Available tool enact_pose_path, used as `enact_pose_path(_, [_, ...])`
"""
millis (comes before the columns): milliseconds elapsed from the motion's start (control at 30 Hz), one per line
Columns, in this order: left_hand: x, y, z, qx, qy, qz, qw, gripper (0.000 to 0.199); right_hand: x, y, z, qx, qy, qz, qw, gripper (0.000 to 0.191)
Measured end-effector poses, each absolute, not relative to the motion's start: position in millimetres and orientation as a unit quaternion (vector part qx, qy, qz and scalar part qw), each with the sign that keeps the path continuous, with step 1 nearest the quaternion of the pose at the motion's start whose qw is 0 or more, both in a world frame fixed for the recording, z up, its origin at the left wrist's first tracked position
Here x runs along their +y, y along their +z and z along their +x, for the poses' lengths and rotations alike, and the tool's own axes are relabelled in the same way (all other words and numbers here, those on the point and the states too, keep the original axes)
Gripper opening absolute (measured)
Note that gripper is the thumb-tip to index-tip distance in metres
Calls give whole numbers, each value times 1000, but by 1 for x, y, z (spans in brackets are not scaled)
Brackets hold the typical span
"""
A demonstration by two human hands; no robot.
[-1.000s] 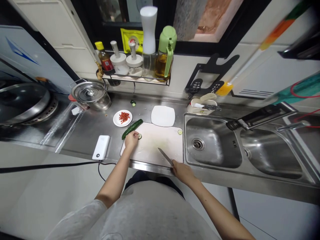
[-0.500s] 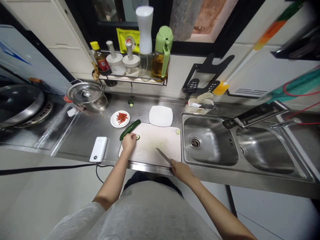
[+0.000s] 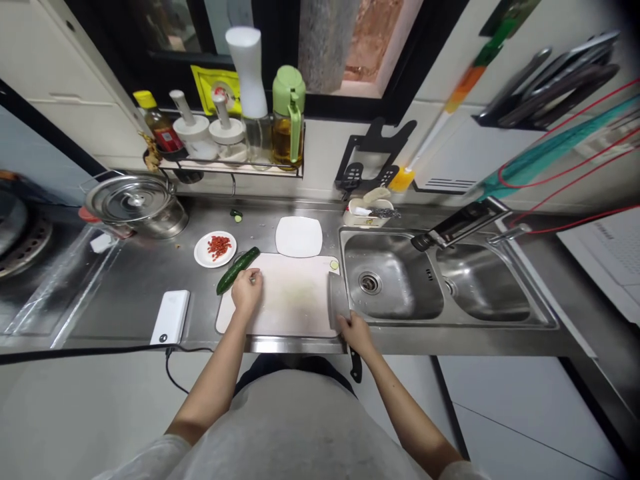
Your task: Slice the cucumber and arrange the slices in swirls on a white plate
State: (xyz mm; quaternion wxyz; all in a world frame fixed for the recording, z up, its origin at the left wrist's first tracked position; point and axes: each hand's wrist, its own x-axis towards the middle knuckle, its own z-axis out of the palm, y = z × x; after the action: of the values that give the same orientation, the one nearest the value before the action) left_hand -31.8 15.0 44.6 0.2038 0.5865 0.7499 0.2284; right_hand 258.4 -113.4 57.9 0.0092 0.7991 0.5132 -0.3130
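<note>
My left hand (image 3: 247, 292) is closed over the left part of the pale cutting board (image 3: 290, 320), beside a dark green cucumber (image 3: 239, 270); what its fingers hold, if anything, is too small to make out. My right hand (image 3: 358, 333) grips a cleaver (image 3: 339, 297) where blade meets black handle. The blade lies flat over the board's right edge, its handle pointing towards my body. A cucumber slice (image 3: 334, 265) rests in the board's upper right corner. Behind the board is a white square plate (image 3: 299, 237). A round plate (image 3: 201, 255) holds chopped red pieces.
A double sink (image 3: 400, 320) with a faucet (image 3: 450, 227) lies to the right. At the left stand a lidded steel pot (image 3: 160, 217) and a white power bank (image 3: 171, 317) with a cable. Bottles fill a wall rack (image 3: 240, 167). A cucumber end (image 3: 237, 216) lies behind the plates.
The view has shifted to the right. The cleaver has moved to the board's right edge and turned flat. The slice near my left fingers no longer shows on the board.
</note>
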Motion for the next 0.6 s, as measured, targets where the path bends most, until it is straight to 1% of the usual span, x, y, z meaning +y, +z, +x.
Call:
enact_pose_path(233, [18,44,-19,744,229,589,217,27,-100,42,263,469,-324,821,-4,36])
enact_pose_path(333, [19,43,-16,739,231,593,220,27,-97,43,261,475,-299,828,-9,37])
enact_pose_path(400, [21,42,-15,736,232,597,222,27,-97,47,259,473,-275,837,-11,43])
enact_pose_path(500, [23,40,-12,733,235,600,220,27,-98,54,254,470,-249,847,7,54])
enact_pose_path(600, [25,38,-9,731,238,601,219,26,-97,60,249,479,-230,846,50,52])
